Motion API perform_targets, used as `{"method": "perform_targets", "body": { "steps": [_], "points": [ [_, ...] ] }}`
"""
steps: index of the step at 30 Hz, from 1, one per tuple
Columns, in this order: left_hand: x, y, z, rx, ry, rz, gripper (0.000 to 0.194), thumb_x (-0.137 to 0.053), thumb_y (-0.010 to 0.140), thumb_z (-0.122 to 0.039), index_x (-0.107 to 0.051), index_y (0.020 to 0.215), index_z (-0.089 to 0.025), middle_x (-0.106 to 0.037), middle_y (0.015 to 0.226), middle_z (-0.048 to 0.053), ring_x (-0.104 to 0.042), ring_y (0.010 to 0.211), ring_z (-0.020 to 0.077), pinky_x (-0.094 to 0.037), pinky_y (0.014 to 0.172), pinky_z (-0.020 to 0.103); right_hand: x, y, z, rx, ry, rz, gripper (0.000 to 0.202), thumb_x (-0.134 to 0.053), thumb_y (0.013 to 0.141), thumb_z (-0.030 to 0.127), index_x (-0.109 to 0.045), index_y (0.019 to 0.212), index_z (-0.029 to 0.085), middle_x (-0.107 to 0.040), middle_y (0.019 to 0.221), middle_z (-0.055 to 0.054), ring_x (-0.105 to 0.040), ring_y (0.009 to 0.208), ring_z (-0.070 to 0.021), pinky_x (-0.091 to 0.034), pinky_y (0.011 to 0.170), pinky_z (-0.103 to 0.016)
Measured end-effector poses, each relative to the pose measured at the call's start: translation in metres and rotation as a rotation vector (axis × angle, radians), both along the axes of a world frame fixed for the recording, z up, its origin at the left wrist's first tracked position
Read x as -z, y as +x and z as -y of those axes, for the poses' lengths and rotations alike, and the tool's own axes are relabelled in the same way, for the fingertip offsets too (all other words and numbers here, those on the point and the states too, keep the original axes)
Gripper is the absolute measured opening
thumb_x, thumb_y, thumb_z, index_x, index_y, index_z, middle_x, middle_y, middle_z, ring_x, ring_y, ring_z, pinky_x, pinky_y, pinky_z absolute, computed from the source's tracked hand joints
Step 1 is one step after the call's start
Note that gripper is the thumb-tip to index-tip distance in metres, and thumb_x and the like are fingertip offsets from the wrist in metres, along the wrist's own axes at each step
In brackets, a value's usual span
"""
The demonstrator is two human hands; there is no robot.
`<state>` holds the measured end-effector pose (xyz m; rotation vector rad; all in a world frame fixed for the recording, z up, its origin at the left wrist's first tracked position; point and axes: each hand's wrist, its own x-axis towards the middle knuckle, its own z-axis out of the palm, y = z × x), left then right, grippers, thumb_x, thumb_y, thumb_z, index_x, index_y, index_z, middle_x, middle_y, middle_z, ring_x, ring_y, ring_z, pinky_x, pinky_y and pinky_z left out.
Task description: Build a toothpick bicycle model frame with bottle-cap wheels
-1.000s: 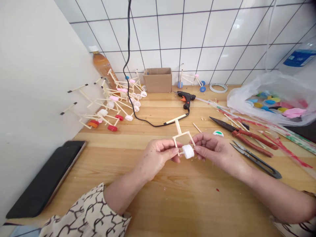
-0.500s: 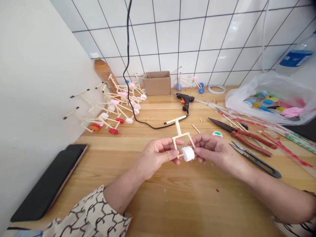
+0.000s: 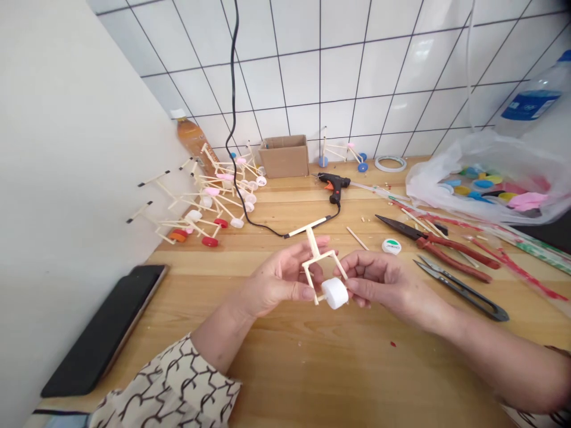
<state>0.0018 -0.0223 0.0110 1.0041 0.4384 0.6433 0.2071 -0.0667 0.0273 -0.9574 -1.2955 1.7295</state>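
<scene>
Wooden sticks and bottle caps take shape as small wheeled models on a pale workbench (image 3: 276,368), with the black glue gun (image 3: 333,182) as the fixed mark at the back of the bench. Well to the left of the glue gun, near the side wall, a heap of finished stick models (image 3: 209,199) with pink, white and red cap wheels lies done; a dark phone (image 3: 107,327) rests nearer the person, further left still. Nearer the person than the glue gun, the left hand (image 3: 279,279) pinches the fork of a stick frame (image 3: 317,261), fingers narrowed on one prong, while the right hand (image 3: 379,279) closes thumb and forefinger on the other side of a white cap wheel (image 3: 334,293) sitting between the prongs. By the look of it, this piece has only its handlebar, fork and front wheel; the rest of the body and further wheels seem left to build. Right of the glue gun lie red-handled shears (image 3: 439,244), small snips (image 3: 464,290) and a plastic bag of coloured caps (image 3: 486,184).
</scene>
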Motion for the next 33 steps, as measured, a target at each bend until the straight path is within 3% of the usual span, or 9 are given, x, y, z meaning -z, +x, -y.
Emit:
{"method": "perform_targets", "body": {
  "steps": [3, 9, 14, 22, 28, 33],
  "points": [
    [-0.001, -0.002, 0.001, 0.065, -0.029, 0.054, 0.074, -0.074, 0.058, -0.003, -0.053, 0.124, -0.03, -0.055, 0.125, 0.006, -0.052, 0.072, 0.0097, -0.046, 0.068, 0.024, 0.0, -0.003, 0.003, -0.021, -0.017, -0.003, 0.012, -0.065, 0.077, 0.025, -0.061, 0.084, 0.016, -0.062, 0.071, 0.002, -0.05, 0.055, -0.0051, -0.039, 0.051, -0.018],
    [0.0, -0.002, -0.001, 0.128, 0.042, 0.097, 0.077, -0.077, 0.055, -0.006, -0.052, 0.125, -0.028, -0.062, 0.108, 0.006, -0.051, 0.074, 0.013, -0.044, 0.07, 0.028, -0.001, -0.007, 0.005, -0.063, -0.035, 0.001, 0.016, -0.066, 0.077, 0.029, -0.062, 0.084, 0.015, -0.064, 0.075, -0.001, -0.049, 0.054, -0.005, -0.038, 0.05, -0.018],
    [-0.003, -0.002, -0.001, 0.05, 0.081, 0.089, 0.073, -0.078, 0.052, -0.005, -0.058, 0.119, -0.025, -0.063, 0.103, 0.004, -0.05, 0.072, 0.0113, -0.044, 0.071, 0.026, 0.0, -0.008, 0.006, -0.015, -0.003, -0.04, 0.016, -0.065, 0.078, 0.029, -0.06, 0.087, 0.016, -0.063, 0.077, 0.0, -0.052, 0.058, -0.0057, -0.042, 0.054, -0.019],
    [-0.004, 0.001, 0.001, -0.11, 0.118, 0.076, 0.07, -0.08, 0.05, -0.003, -0.062, 0.113, -0.026, -0.064, 0.102, 0.003, -0.053, 0.077, 0.0123, -0.048, 0.072, 0.025, 0.002, -0.006, 0.011, 0.13, 0.281, 0.118, 0.02, -0.058, 0.083, 0.027, -0.055, 0.101, 0.02, -0.062, 0.093, -0.005, -0.06, 0.084, -0.0162, -0.049, 0.075, -0.033],
    [-0.004, 0.004, 0.003, -0.189, 0.162, 0.094, 0.069, -0.078, 0.051, 0.0, -0.062, 0.113, -0.027, -0.063, 0.101, 0.001, -0.053, 0.078, 0.0119, -0.049, 0.074, 0.026, 0.009, -0.007, 0.014, 0.19, 0.515, 0.362, 0.031, -0.057, 0.08, 0.021, -0.05, 0.11, 0.018, -0.06, 0.095, -0.007, -0.055, 0.082, -0.0176, -0.049, 0.072, -0.034],
    [-0.002, 0.006, 0.007, -0.239, 0.163, 0.07, 0.069, -0.078, 0.053, 0.0, -0.061, 0.112, -0.029, -0.062, 0.104, 0.0, -0.055, 0.081, 0.0126, -0.049, 0.077, 0.027, 0.014, -0.012, 0.017, 0.287, 0.666, 0.545, 0.053, -0.069, 0.074, 0.032, -0.041, 0.117, 0.018, -0.058, 0.096, -0.009, -0.055, 0.079, -0.0189, -0.05, 0.069, -0.035]
  ]
}}
